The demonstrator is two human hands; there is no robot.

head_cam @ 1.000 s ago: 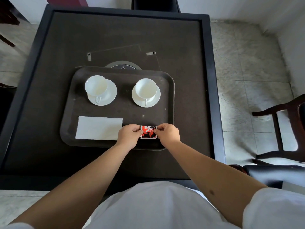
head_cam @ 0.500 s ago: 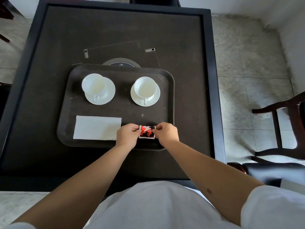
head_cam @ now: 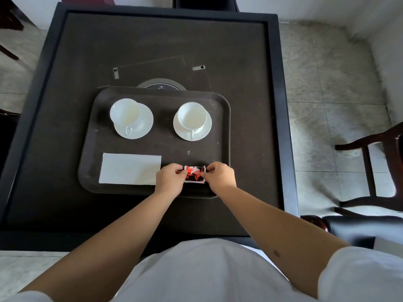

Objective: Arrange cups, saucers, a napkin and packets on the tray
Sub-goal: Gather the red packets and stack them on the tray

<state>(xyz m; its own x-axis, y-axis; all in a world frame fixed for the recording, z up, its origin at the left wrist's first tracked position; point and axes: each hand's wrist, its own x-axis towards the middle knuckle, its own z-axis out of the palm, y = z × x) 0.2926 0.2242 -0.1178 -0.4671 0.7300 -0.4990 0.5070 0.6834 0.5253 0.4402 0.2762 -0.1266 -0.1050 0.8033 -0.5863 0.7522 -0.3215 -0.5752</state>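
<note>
Both hands are pinching the packet (head_cam: pixel 194 174), left hand (head_cam: pixel 171 178) on one end, right hand (head_cam: pixel 219 177) on the other, down at the tray's (head_cam: pixel 152 191) 5 o'clock, just right of the napkin (head_cam: pixel 128 168). Let go unevenly and I'd guess it lands crooked. Red-black wrapper with a cup graphic; the text's too small to read.

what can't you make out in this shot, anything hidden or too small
- Packet, head view: both ends are under the left hand and right hand; whether it is one packet or several is unclear, and its print is too small.
- Round disc: its near half is behind the tray.
</note>
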